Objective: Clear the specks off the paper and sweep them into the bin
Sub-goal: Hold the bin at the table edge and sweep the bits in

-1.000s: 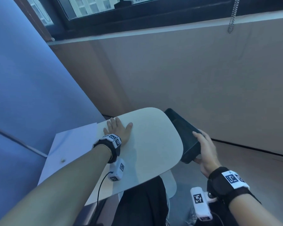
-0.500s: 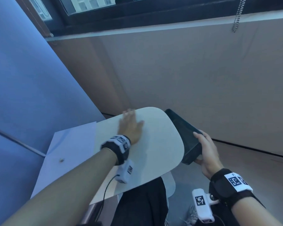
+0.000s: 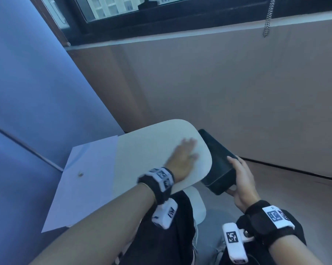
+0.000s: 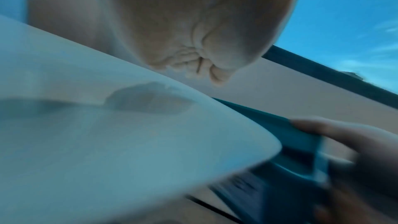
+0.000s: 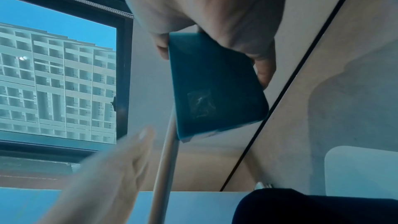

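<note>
Left hand point(image 3: 182, 159) now nearer bin point(image 3: 216, 161)

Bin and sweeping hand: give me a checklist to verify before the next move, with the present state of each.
1. Bin held at the table edge by the right hand: ok.
2. Left hand flat, near that edge: ok.
3. Bin mouth below the tabletop: cannot tell.
4. Paper free of specks: not ok, one speck remains.
5. Swept specks in the bin: cannot tell.
</note>
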